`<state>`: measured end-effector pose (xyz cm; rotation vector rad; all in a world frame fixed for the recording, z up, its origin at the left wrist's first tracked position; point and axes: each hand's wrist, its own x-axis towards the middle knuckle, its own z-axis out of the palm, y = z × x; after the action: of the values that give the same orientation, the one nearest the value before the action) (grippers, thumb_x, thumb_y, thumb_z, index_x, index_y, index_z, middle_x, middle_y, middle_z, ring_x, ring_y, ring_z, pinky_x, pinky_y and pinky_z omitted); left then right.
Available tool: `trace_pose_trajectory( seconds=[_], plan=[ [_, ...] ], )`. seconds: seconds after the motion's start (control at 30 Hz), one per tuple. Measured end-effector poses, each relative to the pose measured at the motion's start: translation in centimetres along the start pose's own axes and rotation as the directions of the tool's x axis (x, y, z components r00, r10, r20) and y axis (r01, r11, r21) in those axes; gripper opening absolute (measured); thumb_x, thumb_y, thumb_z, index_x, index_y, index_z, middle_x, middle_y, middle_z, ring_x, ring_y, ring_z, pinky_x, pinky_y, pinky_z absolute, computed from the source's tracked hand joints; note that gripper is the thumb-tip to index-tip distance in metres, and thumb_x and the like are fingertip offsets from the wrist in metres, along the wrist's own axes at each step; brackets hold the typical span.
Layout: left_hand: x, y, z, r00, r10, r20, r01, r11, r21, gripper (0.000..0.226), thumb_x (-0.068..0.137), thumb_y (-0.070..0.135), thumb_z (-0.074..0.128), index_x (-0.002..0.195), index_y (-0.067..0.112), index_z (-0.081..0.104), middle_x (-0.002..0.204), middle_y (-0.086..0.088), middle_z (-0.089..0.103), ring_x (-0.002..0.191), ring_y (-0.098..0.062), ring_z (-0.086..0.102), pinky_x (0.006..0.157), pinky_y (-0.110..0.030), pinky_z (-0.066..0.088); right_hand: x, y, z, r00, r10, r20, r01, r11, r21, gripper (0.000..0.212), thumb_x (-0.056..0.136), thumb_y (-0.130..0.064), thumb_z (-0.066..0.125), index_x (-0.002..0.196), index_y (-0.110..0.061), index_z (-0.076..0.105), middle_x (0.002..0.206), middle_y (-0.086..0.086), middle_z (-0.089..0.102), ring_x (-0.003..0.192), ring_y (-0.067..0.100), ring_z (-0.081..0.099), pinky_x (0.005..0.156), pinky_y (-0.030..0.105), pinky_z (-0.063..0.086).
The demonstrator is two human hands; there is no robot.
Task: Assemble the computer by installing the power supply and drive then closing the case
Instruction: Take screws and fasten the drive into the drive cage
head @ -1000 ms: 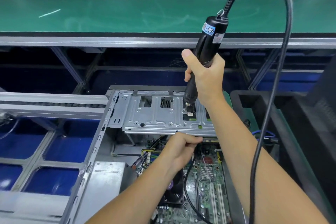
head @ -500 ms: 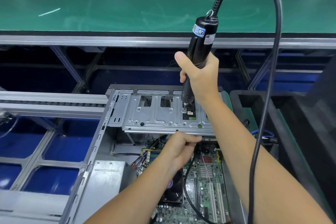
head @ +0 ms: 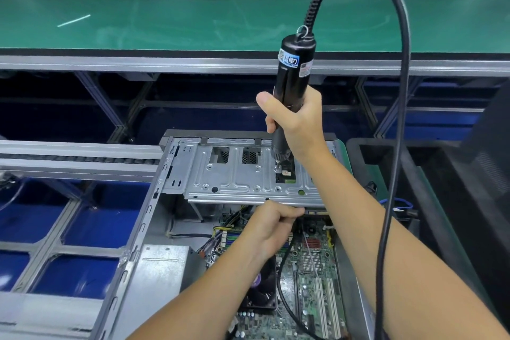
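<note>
**Q:** Computer case (head: 143,232) — where is it, and what is happening to it?

**A:** It lies open on its side on the assembly line, just below a green bench (head: 193,16). The motherboard (head: 311,270) shows inside, and a grey power supply (head: 162,265) sits in the near left corner. Across the far end spans a stamped steel drive cage (head: 237,174).

**Q:** What are the hands doing?

**A:** The right hand (head: 296,121) is wrapped around a black electric screwdriver (head: 292,85), held nearly upright, its bit resting on a screw (head: 277,170) on top of the cage. A thick cable (head: 397,119) loops from the tool's top and falls past the right forearm. The left hand (head: 271,222) sits at the cage's near edge, its fingers (head: 292,212) curled together against the underside, apparently steadying it; what they grip, if anything, is hidden.

**Q:** How would these parts handle?

**A:** The cage looks stiff yet thin, probably with sharp edges; bracing it by the folded front lip seems safest. The case is likely heavy and rigid, best taken by its frame rails. The board below looks fragile, so a slipped bit or dropped screw could do harm.

**Q:** Anything different from a second ago?

**A:** Little. The screwdriver has shifted slightly left and now stands straighter, its bit on the same screw. The left hand has not moved from the cage edge.
</note>
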<state>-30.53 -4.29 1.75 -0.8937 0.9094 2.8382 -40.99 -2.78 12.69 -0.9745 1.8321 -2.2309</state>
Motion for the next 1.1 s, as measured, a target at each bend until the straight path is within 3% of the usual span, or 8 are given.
trace_pose_trajectory(
  seconds=[0.27,0.37,0.6,0.83,0.9,0.93,1.03,1.1],
  plan=[
    [-0.2,0.0,0.0,0.998,-0.028,-0.056,0.03,0.999,0.038,0.033,0.072,-0.025,0.048,0.067,0.0,0.068,0.075,-0.008,0.069,0.075,-0.019,0.067,0.074,-0.024,0.05,0.2,-1.6,-1.1,0.996,-0.037,-0.082,0.043,0.997,0.071,0.031,0.08,-0.027,0.073,0.063,-0.013,0.051,0.05,0.0,0.05,0.044,0.024,0.046,0.053,0.029,0.044],
    [-0.4,0.0,-0.1,0.998,-0.024,-0.052,0.024,1.0,0.007,0.024,0.064,-0.021,0.05,0.074,0.0,0.056,0.083,-0.011,0.06,0.081,-0.025,0.059,0.081,-0.029,0.05,0.3,-3.1,-2.2,0.986,-0.042,-0.159,0.062,0.991,0.121,0.029,0.079,-0.028,0.074,0.065,-0.014,0.053,0.052,0.006,0.049,0.043,0.025,0.045,0.052,0.032,0.044],
    [-1.5,-0.1,0.1,1.0,0.01,-0.015,-0.011,0.999,-0.037,0.021,0.053,-0.009,0.062,0.048,0.009,0.052,0.074,-0.008,0.052,0.075,-0.024,0.051,0.085,-0.033,0.049,-1.4,-5.2,-5.8,0.95,0.024,-0.311,0.051,0.972,0.23,0.024,0.077,-0.029,0.075,0.064,-0.023,0.056,0.052,0.005,0.048,0.041,0.023,0.043,0.049,0.029,0.041],
    [-2.3,0.5,-0.3,0.993,-0.09,-0.08,0.107,0.964,0.244,0.009,0.08,-0.006,0.062,0.088,-0.003,0.059,0.095,-0.018,0.064,0.089,-0.027,0.065,0.075,-0.029,0.055,-2.4,-7.1,-8.5,0.92,0.016,-0.392,0.105,0.953,0.284,0.023,0.076,-0.027,0.076,0.066,-0.021,0.056,0.051,0.004,0.049,0.04,0.021,0.042,0.047,0.028,0.04],
    [-3.4,0.7,0.1,0.979,-0.121,-0.164,0.191,0.822,0.536,0.013,0.088,0.005,0.062,0.096,-0.003,0.062,0.091,-0.018,0.071,0.085,-0.027,0.071,0.069,-0.028,0.056,-2.7,-7.6,-9.1,0.914,0.016,-0.405,0.107,0.954,0.279,0.024,0.075,-0.028,0.076,0.067,-0.02,0.054,0.051,0.004,0.048,0.039,0.021,0.042,0.047,0.028,0.04],
    [-4.1,0.9,0.4,0.973,-0.121,-0.196,0.227,0.655,0.721,0.017,0.089,0.013,0.063,0.096,-0.003,0.063,0.085,-0.017,0.073,0.077,-0.025,0.072,0.064,-0.027,0.056,-3.0,-7.8,-9.5,0.913,0.011,-0.407,0.111,0.955,0.274,0.025,0.075,-0.027,0.076,0.069,-0.019,0.054,0.051,0.004,0.048,0.039,0.02,0.042,0.047,0.028,0.04],
    [-5.7,1.4,2.2,0.996,0.042,-0.074,0.08,-0.165,0.983,0.029,0.087,0.025,0.059,0.067,0.005,0.059,0.061,-0.006,0.066,0.052,-0.02,0.061,0.054,-0.032,0.056,-4.2,-8.5,-11.7,0.912,-0.027,-0.409,0.134,0.963,0.235,0.023,0.077,-0.026,0.076,0.067,-0.02,0.056,0.052,0.004,0.049,0.039,0.02,0.043,0.046,0.027,0.041],
    [-6.5,0.8,5.5,0.974,0.155,0.163,-0.088,-0.404,0.91,0.036,0.086,0.025,0.055,0.054,0.013,0.046,0.05,-0.002,0.049,0.046,-0.019,0.045,0.049,-0.027,0.044,-5.4,-8.9,-13.7,0.907,-0.037,-0.419,0.137,0.968,0.21,0.022,0.077,-0.026,0.076,0.064,-0.023,0.058,0.052,0.004,0.049,0.039,0.02,0.042,0.046,0.027,0.041]
  ],
)
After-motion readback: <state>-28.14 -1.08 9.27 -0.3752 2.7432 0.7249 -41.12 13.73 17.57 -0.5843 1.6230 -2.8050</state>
